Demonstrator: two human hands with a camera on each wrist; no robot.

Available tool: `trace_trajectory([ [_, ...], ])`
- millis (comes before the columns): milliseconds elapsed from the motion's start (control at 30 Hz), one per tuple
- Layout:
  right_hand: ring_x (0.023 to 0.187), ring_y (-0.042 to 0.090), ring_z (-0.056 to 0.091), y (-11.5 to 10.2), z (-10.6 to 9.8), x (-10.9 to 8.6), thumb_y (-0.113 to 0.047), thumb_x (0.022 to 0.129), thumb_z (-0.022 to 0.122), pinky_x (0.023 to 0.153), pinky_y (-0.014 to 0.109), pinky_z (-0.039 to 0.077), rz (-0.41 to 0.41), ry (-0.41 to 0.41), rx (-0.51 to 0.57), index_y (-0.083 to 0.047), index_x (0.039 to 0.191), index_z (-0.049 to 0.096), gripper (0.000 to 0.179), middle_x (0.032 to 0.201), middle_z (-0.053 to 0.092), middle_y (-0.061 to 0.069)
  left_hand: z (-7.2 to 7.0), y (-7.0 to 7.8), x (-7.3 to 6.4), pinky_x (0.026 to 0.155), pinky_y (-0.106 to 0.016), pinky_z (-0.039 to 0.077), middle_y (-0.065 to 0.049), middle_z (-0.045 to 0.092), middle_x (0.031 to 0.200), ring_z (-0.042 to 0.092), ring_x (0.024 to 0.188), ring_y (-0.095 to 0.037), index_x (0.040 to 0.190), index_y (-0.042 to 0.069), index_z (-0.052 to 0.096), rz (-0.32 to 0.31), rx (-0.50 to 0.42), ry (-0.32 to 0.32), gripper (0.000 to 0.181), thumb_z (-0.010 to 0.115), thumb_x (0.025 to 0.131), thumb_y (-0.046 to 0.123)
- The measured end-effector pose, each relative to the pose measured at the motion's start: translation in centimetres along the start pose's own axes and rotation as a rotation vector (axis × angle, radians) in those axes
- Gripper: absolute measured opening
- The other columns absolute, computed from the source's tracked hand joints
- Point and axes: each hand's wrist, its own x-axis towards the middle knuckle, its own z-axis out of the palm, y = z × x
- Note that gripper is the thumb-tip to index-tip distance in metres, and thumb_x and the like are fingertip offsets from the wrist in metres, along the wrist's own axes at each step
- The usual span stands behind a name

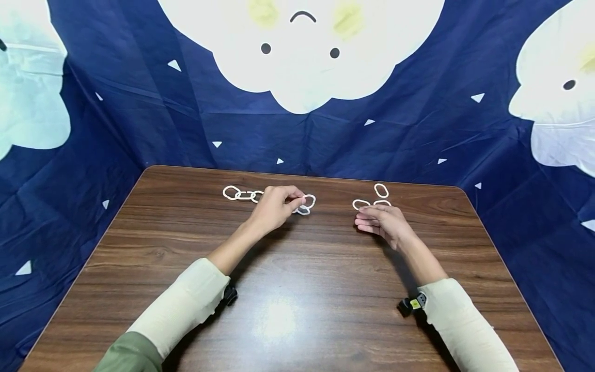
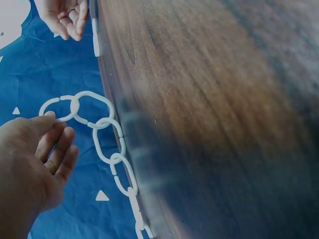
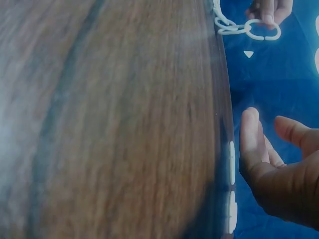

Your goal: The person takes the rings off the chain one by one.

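My left hand [image 1: 274, 207] pinches the end link [image 1: 314, 201] of a white plastic chain [image 2: 95, 144] between thumb and fingertips. That link is raised off the table, and a small gap shows in its ring in the left wrist view. From there the chain runs leftward along the back of the table, partly hidden behind the hand in the head view. My right hand [image 1: 383, 222] hovers at the back right with nothing in it, thumb and fingers apart. Just beyond its fingers are two loose white links [image 1: 360, 200], partly covered by it, and another loose link [image 1: 380, 184] lies farther back.
Brown wood-grain table [image 1: 279, 258] spreads under both arms, its back edge close behind the links. A dark blue cloth [image 1: 153, 113] with white clouds and triangles hangs around the back and sides. Each wrist carries a small black camera [image 1: 230, 295].
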Motion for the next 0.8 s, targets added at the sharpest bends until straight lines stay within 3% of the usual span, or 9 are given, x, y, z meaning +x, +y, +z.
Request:
trace_trajectory([
  [100,0.089,0.013,0.083,0.0,0.4,0.1,-0.001,0.111,0.066,0.087,0.028,0.069,-0.016,-0.018,-0.013,0.001,0.117,0.07,0.008,0.095,0.083,0.003,0.1,0.0,0.0,0.082,-0.037,0.058,-0.003,0.087,0.101,0.069,0.086,-0.015,0.11,0.008,0.086,0.006,0.002,0.002,0.011,0.08,0.106,0.016],
  [300,0.089,0.011,0.082,-0.1,1.4,0.6,-0.001,0.111,0.066,0.086,0.027,0.069,-0.061,-0.049,-0.064,0.014,0.14,0.058,0.034,0.099,0.082,0.002,0.3,0.2,0.1,0.083,-0.038,0.06,-0.004,0.087,0.103,0.071,0.087,-0.016,0.111,0.007,0.086,0.005,0.003,-0.004,0.013,0.08,0.107,0.017],
  [500,0.09,0.014,0.082,-0.1,2.5,1.2,0.001,0.112,0.062,0.087,0.029,0.069,-0.089,-0.062,-0.086,0.011,0.134,0.064,0.024,0.102,0.081,0.004,0.4,0.1,0.2,0.086,-0.042,0.061,-0.007,0.087,0.105,0.072,0.089,-0.017,0.114,0.002,0.085,0.011,0.002,-0.004,0.015,0.079,0.107,0.014],
  [800,0.09,0.016,0.083,-0.5,4.4,1.5,0.001,0.111,0.063,0.088,0.03,0.069,-0.141,-0.102,-0.133,0.018,0.139,0.062,0.033,0.114,0.081,0.015,0.6,0.0,0.2,0.086,-0.043,0.061,-0.007,0.087,0.105,0.073,0.09,-0.02,0.113,0.004,0.086,0.013,0.001,-0.007,0.015,0.079,0.107,0.016],
])
